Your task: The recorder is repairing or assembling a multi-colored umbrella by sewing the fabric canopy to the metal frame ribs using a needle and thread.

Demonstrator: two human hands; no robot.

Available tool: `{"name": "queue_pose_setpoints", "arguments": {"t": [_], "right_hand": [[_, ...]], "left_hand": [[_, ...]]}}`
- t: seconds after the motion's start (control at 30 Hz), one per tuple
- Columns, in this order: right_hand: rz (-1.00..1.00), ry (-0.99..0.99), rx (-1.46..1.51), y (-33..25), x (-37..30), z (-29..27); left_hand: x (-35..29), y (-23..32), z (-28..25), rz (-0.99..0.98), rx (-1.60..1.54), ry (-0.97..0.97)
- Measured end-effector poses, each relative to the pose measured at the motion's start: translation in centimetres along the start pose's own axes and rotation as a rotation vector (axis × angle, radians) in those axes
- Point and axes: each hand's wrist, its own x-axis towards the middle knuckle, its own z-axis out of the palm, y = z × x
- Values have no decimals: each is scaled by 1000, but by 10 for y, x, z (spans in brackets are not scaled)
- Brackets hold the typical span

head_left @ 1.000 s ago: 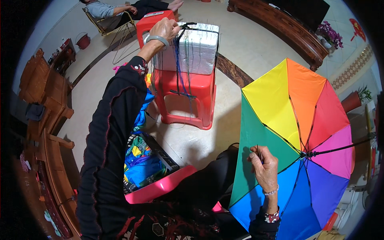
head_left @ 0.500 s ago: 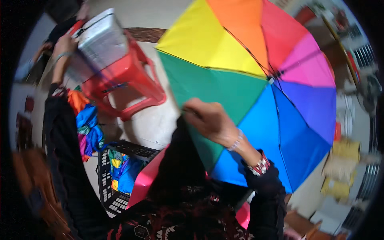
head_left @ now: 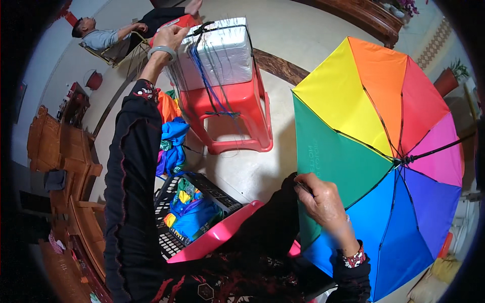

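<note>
A rainbow-panelled umbrella is spread open on my right, its black ribs and shaft facing me. Over the edge of its green panel my right hand is closed; a small dark thing shows between the fingers, too little to name. My left arm reaches far forward. At the upper left edge of a white foam block, my left hand has its fingers pinched together; what they hold is too fine to make out. Dark and blue threads hang down the block, which is strapped onto a red plastic stool.
A black plastic basket with folded colourful cloth stands beside my pink seat. More bright cloth is heaped left of the stool. Wooden furniture lines the left. A person reclines on a chair at far left.
The view has swung left, so the stool, block and umbrella all appear further right. My left hand stays by the block and my right hand by the umbrella's green edge.
</note>
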Motion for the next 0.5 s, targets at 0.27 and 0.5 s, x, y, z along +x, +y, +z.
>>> {"name": "queue_pose_setpoints", "arguments": {"t": [0.27,0.5], "right_hand": [[-36,10,-3,-2,7,0],[-2,17,-3,3,6,-1]], "left_hand": [[10,24,6,126,347,-131],[7,34,11,82,443,-99]]}}
